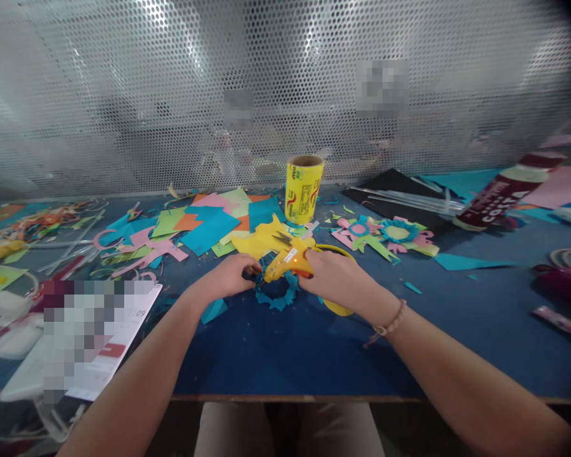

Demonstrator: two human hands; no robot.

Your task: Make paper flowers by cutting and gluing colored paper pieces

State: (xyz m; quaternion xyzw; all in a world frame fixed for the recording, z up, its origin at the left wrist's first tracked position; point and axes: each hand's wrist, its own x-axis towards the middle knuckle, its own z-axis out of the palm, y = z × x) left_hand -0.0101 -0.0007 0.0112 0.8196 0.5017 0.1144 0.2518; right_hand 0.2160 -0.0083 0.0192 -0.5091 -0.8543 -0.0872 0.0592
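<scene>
My right hand is closed round a yellow hot glue gun, its nozzle tipped down to the left and a small orange light lit on its side. Just under the nozzle is a blue paper ring with a jagged outer edge. My left hand pinches the ring's left side, fingers together at the rim. Behind the glue gun lie a yellow paper piece and scissors, partly hidden. A yellow cord or strip curves behind my right hand.
A yellow cardboard tube stands at the back, before a perforated metal panel. Coloured paper is scattered left, paper flowers right. A bottle leans at far right. A tablet sits by my left forearm.
</scene>
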